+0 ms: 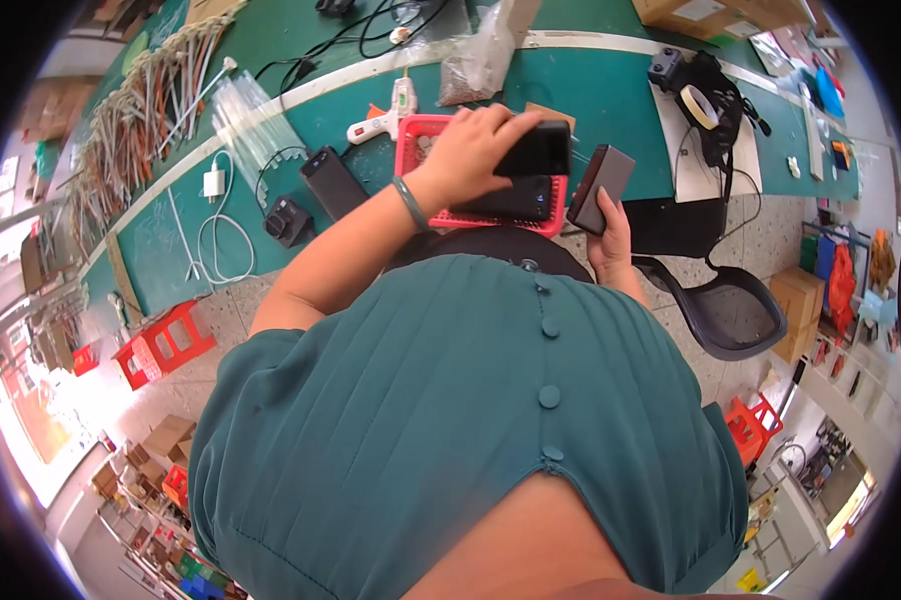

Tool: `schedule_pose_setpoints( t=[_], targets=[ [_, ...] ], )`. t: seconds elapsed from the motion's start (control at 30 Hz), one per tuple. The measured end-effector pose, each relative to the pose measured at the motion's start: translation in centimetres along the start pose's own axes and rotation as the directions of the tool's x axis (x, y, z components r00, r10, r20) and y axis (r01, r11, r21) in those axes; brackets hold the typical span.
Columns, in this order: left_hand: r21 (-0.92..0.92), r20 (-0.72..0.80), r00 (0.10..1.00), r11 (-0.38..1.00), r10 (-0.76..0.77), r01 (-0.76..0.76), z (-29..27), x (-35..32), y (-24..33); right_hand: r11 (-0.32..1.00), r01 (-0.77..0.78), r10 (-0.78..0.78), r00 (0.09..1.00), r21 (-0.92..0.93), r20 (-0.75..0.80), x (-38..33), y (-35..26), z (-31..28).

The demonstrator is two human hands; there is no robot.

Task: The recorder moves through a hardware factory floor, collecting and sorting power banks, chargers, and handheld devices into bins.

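Note:
My left hand [480,148], with a bracelet on its wrist, is closed on a glossy black rectangular device [538,150] that looks like a phone or power bank. This device is above a pink-red plastic basket [408,165]. Inside the basket lies another dark rectangular device [515,200], partly covered by the hand and the held one. At the basket's right, my right hand [612,235] grips a dark brown flat block [603,185], shaped like a power bank, tilted upward. Thumb and fingers wrap round its lower end.
A white glue gun [385,118] lies left of the basket. Further left are a dark power bank [332,180], a small black camera [288,222], a white charger with cable [214,182] and bundled cable ties [155,100]. A black strap rig [708,105] and a chair [730,315] are right.

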State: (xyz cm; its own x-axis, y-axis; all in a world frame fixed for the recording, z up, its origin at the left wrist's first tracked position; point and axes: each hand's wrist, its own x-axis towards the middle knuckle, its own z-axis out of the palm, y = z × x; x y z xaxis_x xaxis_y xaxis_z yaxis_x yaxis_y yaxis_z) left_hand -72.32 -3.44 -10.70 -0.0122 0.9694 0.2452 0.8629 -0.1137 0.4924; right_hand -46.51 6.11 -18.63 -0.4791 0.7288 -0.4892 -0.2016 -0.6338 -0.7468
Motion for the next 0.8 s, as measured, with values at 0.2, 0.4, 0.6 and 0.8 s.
schedule_pose_setpoints(
  t=[0.2, 0.4, 0.6, 0.8],
  targets=[
    [0.173, 0.117, 0.993, 0.984, 0.031, -0.051, 1.4, 0.9, -1.8, 0.999, 0.024, -0.023, 0.999, 0.027, -0.03, -0.4, -0.2, -0.1],
    [0.137, 0.107, 0.992, 0.987, 0.071, -0.086, 3.8, 1.2, -2.3, 0.999, 0.031, -0.029, 0.998, 0.037, -0.053, -0.8, -0.1, -0.9],
    [0.125, 0.156, 0.978, 0.979, 0.141, -0.161, 6.3, -0.2, -4.1, 0.998, 0.05, -0.048, 0.998, 0.04, -0.052, -1.0, -0.3, -1.4],
    [-0.125, 0.275, 0.961, 0.992, 0.036, -0.002, 5.3, 1.1, -4.3, 0.998, 0.053, -0.051, 0.997, 0.033, -0.051, -0.7, -0.2, -1.6]
  ],
)
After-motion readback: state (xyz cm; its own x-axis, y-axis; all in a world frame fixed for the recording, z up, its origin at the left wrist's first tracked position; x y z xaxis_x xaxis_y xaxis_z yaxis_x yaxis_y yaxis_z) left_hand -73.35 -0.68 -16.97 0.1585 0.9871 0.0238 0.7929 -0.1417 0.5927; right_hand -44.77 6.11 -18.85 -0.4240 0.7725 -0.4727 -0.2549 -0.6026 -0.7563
